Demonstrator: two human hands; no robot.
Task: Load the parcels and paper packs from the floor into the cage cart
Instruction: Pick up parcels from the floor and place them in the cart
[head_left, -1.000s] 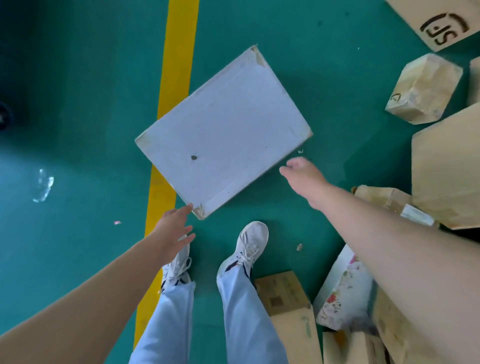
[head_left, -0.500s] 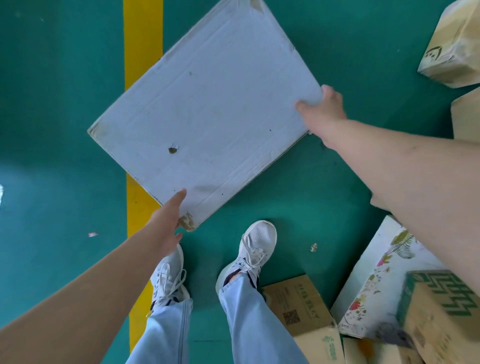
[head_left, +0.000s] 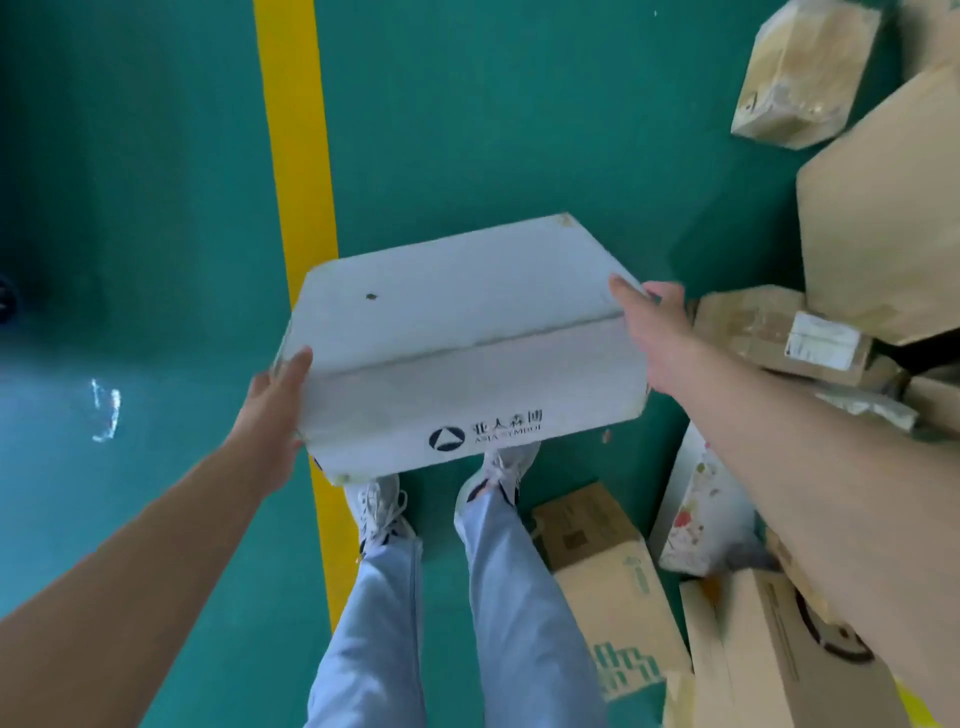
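A white carton (head_left: 457, 338) with a dark triangle logo on its near side hangs in the air above my feet. My left hand (head_left: 272, 410) grips its left end, thumb on the top edge. My right hand (head_left: 657, 332) grips its right end, thumb over the top corner. The fingers of both hands are hidden behind or under the carton. The cage cart is out of view.
Several brown cardboard parcels (head_left: 618, 571) lie piled on the green floor at the right, along with a taped parcel (head_left: 800, 73) and a white flower-printed box (head_left: 701, 509). A yellow floor line (head_left: 298, 156) runs past my left foot.
Both hands took hold of the white carton's ends and lifted it off the floor toward me; it turned so its logo side faces me.
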